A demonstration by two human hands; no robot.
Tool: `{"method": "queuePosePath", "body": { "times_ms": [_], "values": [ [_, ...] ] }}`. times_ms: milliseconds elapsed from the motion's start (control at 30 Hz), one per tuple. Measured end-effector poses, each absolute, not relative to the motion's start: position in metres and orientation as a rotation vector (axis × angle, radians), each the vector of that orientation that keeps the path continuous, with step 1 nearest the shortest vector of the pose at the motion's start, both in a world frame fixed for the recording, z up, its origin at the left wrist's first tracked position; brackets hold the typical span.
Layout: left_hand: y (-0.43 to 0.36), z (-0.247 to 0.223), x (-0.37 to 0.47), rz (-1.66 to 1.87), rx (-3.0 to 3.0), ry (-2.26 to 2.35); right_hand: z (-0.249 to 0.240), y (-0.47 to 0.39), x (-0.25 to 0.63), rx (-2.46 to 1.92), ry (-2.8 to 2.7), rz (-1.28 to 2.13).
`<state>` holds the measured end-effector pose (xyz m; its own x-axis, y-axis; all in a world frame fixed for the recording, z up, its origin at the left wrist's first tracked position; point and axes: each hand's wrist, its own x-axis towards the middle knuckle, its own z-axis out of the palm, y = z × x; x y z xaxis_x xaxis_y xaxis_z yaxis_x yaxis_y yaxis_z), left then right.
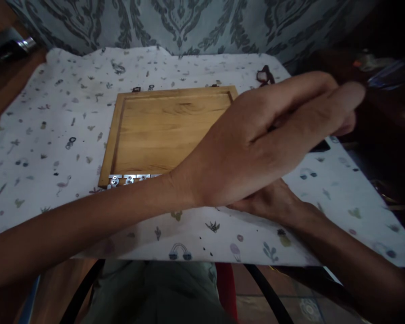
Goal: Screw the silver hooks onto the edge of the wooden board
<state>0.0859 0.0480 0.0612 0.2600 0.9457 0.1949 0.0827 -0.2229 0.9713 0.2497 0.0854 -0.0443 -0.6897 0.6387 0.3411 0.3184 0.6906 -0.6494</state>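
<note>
My left hand (266,130) reaches across to the right, raised above the table. Its fingers are curled in and the thumb lies along them; what they hold, if anything, is hidden. Below it, my right hand (270,202) is mostly covered by the left hand, so its fingers do not show. Under the left hand and forearm lies a flat wooden case (162,130) with a raised rim. A row of small shiny metal pieces (128,178) with round studs runs along its near edge, partly behind my left wrist.
A white patterned cloth (70,117) covers the table. A small dark brown object (265,75) sits beyond the case, and a flat black object (320,146) shows past my left hand. A dark object with a silvery end (11,45) stands at the far left. Patterned fabric (178,27) hangs behind.
</note>
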Motion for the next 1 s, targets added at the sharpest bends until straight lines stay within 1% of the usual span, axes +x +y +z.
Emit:
{"method": "queuePosePath", "body": {
  "times_ms": [133,467,667,833,1000],
  "values": [
    [0.054,0.065,0.088,0.989,1.541,0.924,-0.048,0.087,0.253,-0.722,-2.392,0.614],
    [0.065,0.063,0.091,0.973,1.505,0.883,-0.051,0.089,0.252,-0.715,-2.396,0.606],
    [0.065,0.068,0.094,0.915,1.531,0.933,-0.051,0.089,0.252,-0.677,-2.402,0.532],
    [0.065,0.068,0.095,0.901,1.506,0.906,-0.05,0.089,0.252,-0.708,-2.409,0.571],
    [0.063,0.066,0.093,0.964,1.52,0.852,-0.05,0.09,0.252,-0.685,-2.395,0.616]
  ]
}}
